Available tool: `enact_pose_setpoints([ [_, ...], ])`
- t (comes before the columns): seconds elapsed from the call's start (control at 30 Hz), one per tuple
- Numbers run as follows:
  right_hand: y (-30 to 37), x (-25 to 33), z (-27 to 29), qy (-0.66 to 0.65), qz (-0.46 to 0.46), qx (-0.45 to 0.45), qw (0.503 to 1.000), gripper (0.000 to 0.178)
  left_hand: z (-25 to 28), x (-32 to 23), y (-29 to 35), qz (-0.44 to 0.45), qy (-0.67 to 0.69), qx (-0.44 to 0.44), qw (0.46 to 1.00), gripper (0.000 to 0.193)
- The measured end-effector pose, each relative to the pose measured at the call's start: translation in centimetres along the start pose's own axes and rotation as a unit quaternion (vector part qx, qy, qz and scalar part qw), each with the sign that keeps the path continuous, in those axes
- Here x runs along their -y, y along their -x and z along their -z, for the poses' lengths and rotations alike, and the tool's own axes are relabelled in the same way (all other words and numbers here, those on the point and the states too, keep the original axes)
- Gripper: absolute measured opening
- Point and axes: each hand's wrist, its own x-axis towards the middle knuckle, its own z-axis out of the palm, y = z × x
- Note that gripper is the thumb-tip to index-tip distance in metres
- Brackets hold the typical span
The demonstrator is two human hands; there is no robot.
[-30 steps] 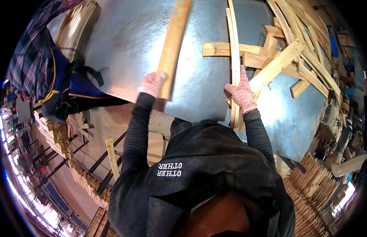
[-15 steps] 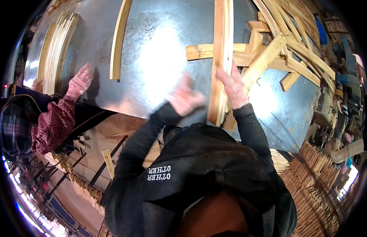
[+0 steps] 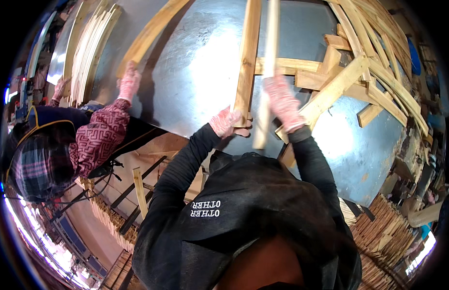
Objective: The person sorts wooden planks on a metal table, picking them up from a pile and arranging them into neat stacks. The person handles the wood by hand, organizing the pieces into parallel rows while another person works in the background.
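Note:
My left hand (image 3: 228,123), in a pinkish knit glove, is closed around the near end of a long wooden board (image 3: 247,63), with fingertips showing beneath it. The board points away from me over the metal table. Just right of it, my gloved right hand (image 3: 285,104) grips a narrower pale wooden strip (image 3: 271,43). Motion blurs both this hand and the strip. A gap separates the two pieces. Behind them lies a crosswise board (image 3: 292,65).
Curved and straight wooden pieces (image 3: 340,92) lie in a jumble on the metal table's (image 3: 195,63) right side. At left, a co-worker's gloved hand (image 3: 130,82) holds a board (image 3: 152,34) beside a row of strips (image 3: 93,53). Stacked wood (image 3: 379,232) stands below the table at right.
My left hand has moved onto the board's near end. The board and strip, side by side before, are now apart, the board farther left. The co-worker's hand has reached the other board, now slanted.

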Motion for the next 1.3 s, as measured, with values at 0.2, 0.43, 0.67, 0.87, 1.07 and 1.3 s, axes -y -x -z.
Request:
enact_pose_setpoints([
  [0.2,2.4,2.4,4.1,0.283,-0.092,-0.176,0.938,0.091,-3.5,-0.2,0.4,0.028,0.120,0.037,0.992,0.059],
  [0.43,5.9,-6.3,5.5,0.240,-0.313,-0.309,0.865,0.108,0.5,-0.4,2.1,-0.016,-0.119,-0.110,0.987,0.042],
  [0.67,4.4,3.0,-3.5,0.059,-0.034,-0.243,0.968,0.087,1.3,2.8,2.0,-0.077,-0.256,-0.098,0.959,0.056],
  [0.87,1.7,4.4,-2.0,-0.097,-0.066,-0.070,0.991,0.050,1.1,3.1,1.2,-0.108,-0.106,-0.072,0.986,0.063],
  [1.07,-1.2,-11.6,18.9,0.656,-0.068,0.011,0.752,0.083,1.7,-4.1,7.1,-0.074,-0.143,-0.145,0.976,0.055],
  [1.3,-5.3,-2.6,21.7,0.541,-0.091,0.089,0.831,0.081,6.5,-5.3,6.6,0.055,-0.731,-0.419,0.536,0.070],
])
